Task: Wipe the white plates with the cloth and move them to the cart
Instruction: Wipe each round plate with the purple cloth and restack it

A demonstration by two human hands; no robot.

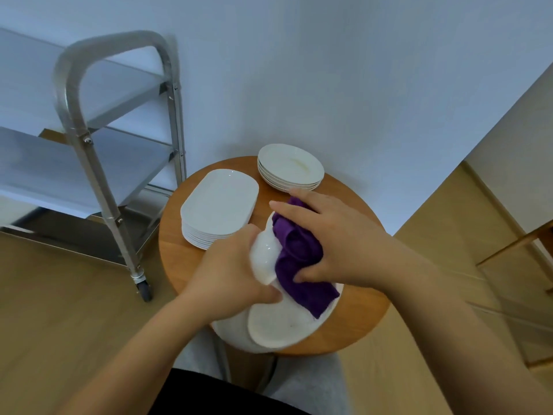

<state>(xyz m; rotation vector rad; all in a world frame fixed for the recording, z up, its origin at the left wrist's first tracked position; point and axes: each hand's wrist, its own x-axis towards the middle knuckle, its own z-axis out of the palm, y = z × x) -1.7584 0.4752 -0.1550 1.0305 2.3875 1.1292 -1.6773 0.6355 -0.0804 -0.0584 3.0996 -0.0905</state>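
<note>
1. Held plate [264, 259]: tilted above the round wooden counter [353, 319]; left hand [230, 277] fingers curl round its rim.
2. Right hand [332, 244] presses the purple cloth [299, 265] to its face, fingers partly curled over the cloth.
3. Handling: glazed china, probably stiff, slippery, breakable; best held by the rim.
4. Surroundings: oblong stack [220, 208], round stack [290, 169], steel cart [89, 139] to the left, wooden floor.

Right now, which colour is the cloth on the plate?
Purple; the cloth shows best in the head view.
</note>
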